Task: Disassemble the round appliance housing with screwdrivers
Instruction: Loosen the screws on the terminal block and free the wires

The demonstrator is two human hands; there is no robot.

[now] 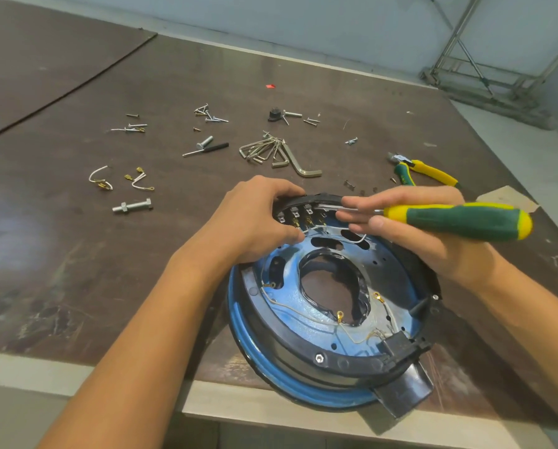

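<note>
The round blue and black housing (pixel 303 338) lies tilted at the table's near edge, its inner side up, with thin white wires and brass terminals across it. My left hand (pixel 251 222) grips the far rim beside a row of metal terminals (pixel 300 215) and pinches a white wire. My right hand (pixel 426 231) holds a green and yellow screwdriver (pixel 462 220), whose shaft points left at the terminal row. The tip is hidden behind my fingers.
On the brown table lie loose screws (pixel 211 115), a set of hex keys (pixel 277 152), green and yellow pliers (pixel 423 171), a large bolt (pixel 133 205), cut wire pieces (pixel 101 181), a small black-handled tool (pixel 206 149) and a black knob (pixel 275 114). A metal frame (pixel 497 66) stands back right.
</note>
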